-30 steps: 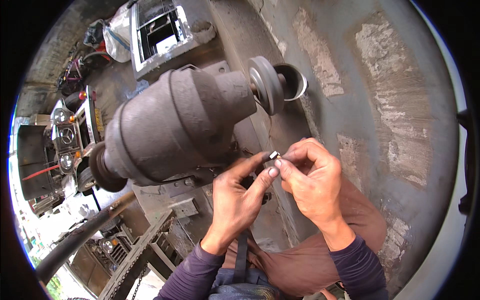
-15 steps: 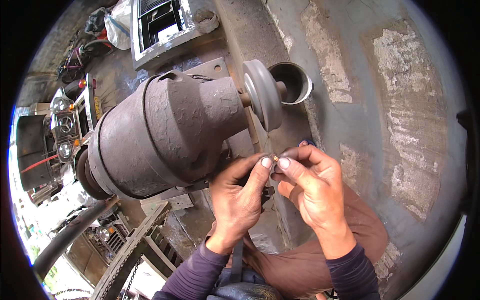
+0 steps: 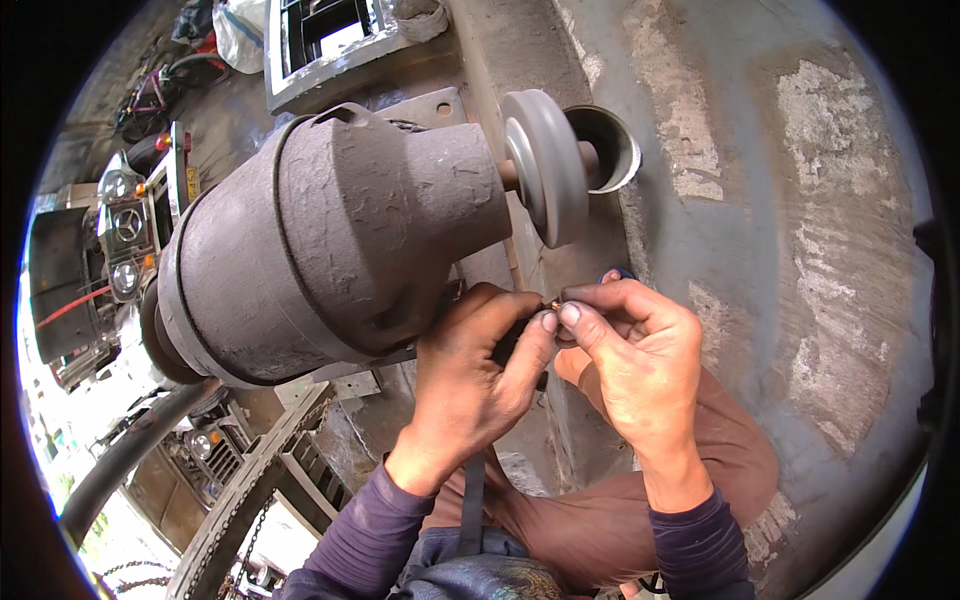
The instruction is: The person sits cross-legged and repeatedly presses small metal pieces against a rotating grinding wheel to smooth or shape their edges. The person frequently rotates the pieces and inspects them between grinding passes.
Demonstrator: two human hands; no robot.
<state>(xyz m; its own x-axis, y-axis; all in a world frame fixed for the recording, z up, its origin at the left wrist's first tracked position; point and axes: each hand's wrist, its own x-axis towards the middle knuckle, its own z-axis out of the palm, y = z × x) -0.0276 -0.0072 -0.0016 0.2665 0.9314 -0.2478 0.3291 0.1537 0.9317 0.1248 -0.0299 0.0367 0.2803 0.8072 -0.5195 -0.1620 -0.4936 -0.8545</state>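
Observation:
My left hand (image 3: 465,375) and my right hand (image 3: 645,370) meet in front of me, each with thumb and forefinger pinched. Between the fingertips shows a tiny copper-coloured bit (image 3: 556,307) that looks like a bare wire end; the fingers cover most of it. Just beyond and left of the hands stands a big brown motor-like machine (image 3: 330,230) with rough, flaking paint. A grey grinding wheel (image 3: 560,170) sits on the shaft at its right end. My left knuckles are close to the machine's underside; whether they touch it, I cannot tell.
Behind the wheel is an open round metal container (image 3: 612,150). A chain lies along a metal beam (image 3: 235,510) at lower left, beside a dark pole (image 3: 135,455). Vehicle fronts (image 3: 125,225) and a bicycle (image 3: 150,95) stand farther left. A white-framed window unit (image 3: 285,90) is at the top.
The fingertips have come closer together around the copper-coloured bit, and the left wrist has turned slightly. The view has shifted a little, so the machine sits somewhat higher.

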